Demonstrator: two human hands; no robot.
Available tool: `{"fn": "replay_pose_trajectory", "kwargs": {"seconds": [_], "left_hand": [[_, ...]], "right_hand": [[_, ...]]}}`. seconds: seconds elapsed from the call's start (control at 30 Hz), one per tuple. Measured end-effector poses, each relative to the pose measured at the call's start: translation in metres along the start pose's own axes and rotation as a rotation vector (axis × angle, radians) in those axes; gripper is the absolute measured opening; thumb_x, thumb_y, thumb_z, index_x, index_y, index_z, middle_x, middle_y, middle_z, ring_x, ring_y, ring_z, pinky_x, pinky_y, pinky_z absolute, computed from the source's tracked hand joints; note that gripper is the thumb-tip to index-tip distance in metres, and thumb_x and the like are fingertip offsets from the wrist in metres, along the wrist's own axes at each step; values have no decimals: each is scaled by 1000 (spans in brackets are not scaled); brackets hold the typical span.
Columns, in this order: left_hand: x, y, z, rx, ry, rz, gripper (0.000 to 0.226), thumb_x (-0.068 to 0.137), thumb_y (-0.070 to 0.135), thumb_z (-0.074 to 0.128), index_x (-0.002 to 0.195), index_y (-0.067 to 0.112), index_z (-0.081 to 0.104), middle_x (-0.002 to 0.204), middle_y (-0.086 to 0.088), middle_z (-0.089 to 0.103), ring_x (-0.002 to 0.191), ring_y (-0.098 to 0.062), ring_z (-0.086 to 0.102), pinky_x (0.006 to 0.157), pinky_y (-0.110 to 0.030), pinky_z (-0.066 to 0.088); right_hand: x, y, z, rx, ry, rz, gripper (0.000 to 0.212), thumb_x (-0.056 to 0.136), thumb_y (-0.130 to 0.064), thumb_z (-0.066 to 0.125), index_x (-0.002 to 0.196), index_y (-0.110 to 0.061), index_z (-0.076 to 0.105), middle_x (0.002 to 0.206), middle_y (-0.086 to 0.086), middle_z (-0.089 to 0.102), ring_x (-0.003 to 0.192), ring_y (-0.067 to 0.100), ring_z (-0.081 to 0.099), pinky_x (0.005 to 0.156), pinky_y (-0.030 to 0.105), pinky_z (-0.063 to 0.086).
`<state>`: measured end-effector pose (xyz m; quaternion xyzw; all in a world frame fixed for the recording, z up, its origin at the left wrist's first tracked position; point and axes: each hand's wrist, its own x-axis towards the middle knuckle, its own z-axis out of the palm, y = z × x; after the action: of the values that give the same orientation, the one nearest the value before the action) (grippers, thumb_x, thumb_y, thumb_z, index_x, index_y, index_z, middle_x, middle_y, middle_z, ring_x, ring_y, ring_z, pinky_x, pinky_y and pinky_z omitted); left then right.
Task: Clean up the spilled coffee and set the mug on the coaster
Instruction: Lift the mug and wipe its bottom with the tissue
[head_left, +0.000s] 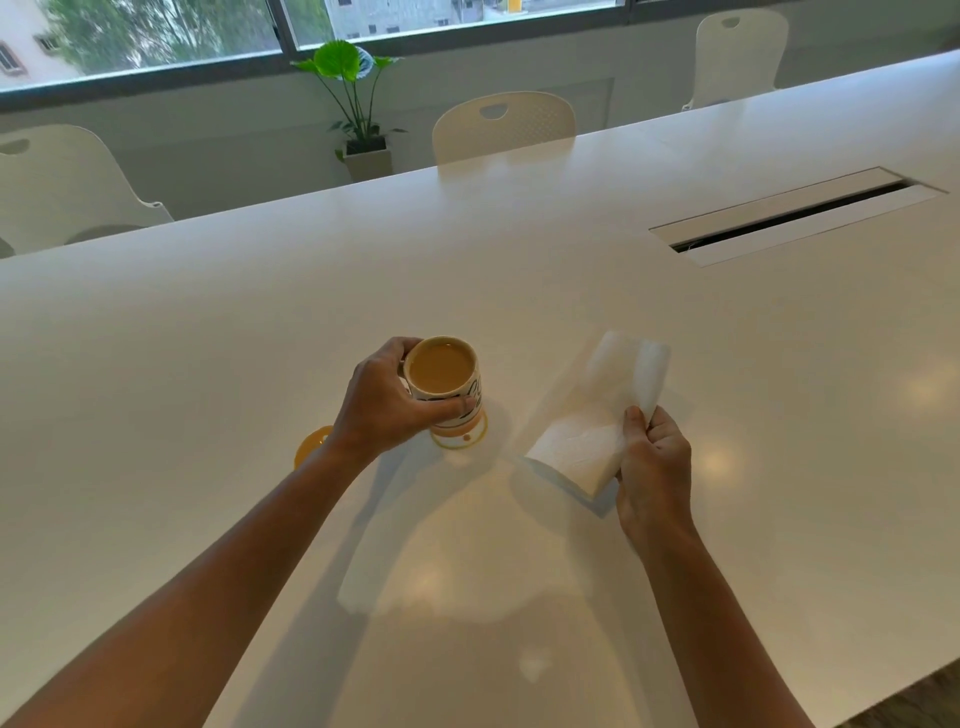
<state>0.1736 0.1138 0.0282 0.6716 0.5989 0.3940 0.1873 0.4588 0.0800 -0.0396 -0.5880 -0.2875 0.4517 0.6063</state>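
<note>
The left hand has its grip wrapped round the mug, over a coffee ring on the desk. The coaster lies just left, under that wrist. The right hand pinches a folded tissue.

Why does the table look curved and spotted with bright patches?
Head view: the wide-angle lens bows the table edge; the glossy top mirrors ceiling lights as warm glare spots; soft shadows lie under the paper towel and beside the mug.
</note>
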Motion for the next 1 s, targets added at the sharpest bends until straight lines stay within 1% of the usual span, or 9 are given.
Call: {"fn": "replay_pose_trajectory", "kwargs": {"seconds": [0.17,0.37,0.47,0.53,0.67,0.7,0.8,0.87,1.0], "left_hand": [[6,12,-15,-3,19,-24,86,50,68,92,120,27,65,108,16,72,100,-3,69,82,-37,64],[10,30,-28,10,43,-13,90,49,74,87,120,23,65,107,14,72,99,-3,69,82,-38,64],[14,40,-32,10,48,-7,92,48,78,84,120,23,65,107,13,71,98,-3,68,81,-36,64],[15,45,-33,10,53,-6,92,47,80,83,119,25,64,105,16,70,97,1,67,80,-32,63],[17,56,-36,10,47,13,101,46,90,75,122,24,63,107,16,68,95,3,65,76,-23,60],[17,58,-36,10,43,15,102,46,91,74,122,23,63,107,15,68,95,2,66,76,-23,60],[17,61,-37,15,34,20,103,47,90,75,123,22,63,110,11,69,95,-5,69,78,-27,62],[16,62,-37,33,32,21,102,49,87,77,125,21,63,113,10,70,98,-12,69,82,-32,63],[15,63,-36,47,45,14,96,52,79,82,126,20,64,113,8,70,99,-15,70,84,-39,64]], "right_hand": [[-7,-1,16,19,-33,-13,28,110,-20,50,94,-23,73,90,6,69,82,25,61,76,40,49],[-24,5,57,64,-82,26,27,109,-18,49,108,-24,75,89,-5,78,85,18,72,76,34,57],[-37,5,83,218,-152,119,31,111,-16,47,109,-25,77,99,1,81,92,19,76,85,37,60],[-44,4,99,379,-204,200,31,112,-13,46,117,-20,76,110,7,82,100,22,77,92,37,61],[-57,-2,119,672,-285,351,33,113,-15,44,133,-15,70,122,11,79,111,24,77,87,33,64],[-59,-3,123,729,-297,377,34,114,-16,42,135,-14,69,124,11,79,114,25,76,90,35,63],[-62,-5,132,866,-321,449,36,115,-19,40,136,-11,67,128,15,77,125,29,71,109,43,56],[-65,-6,137,958,-328,496,35,114,-18,40,134,-9,68,128,18,76,132,34,66,116,48,50],[-71,-6,145,1102,-354,540,39,112,-16,41,143,-4,62,134,22,72,137,37,61,115,50,50]]}}
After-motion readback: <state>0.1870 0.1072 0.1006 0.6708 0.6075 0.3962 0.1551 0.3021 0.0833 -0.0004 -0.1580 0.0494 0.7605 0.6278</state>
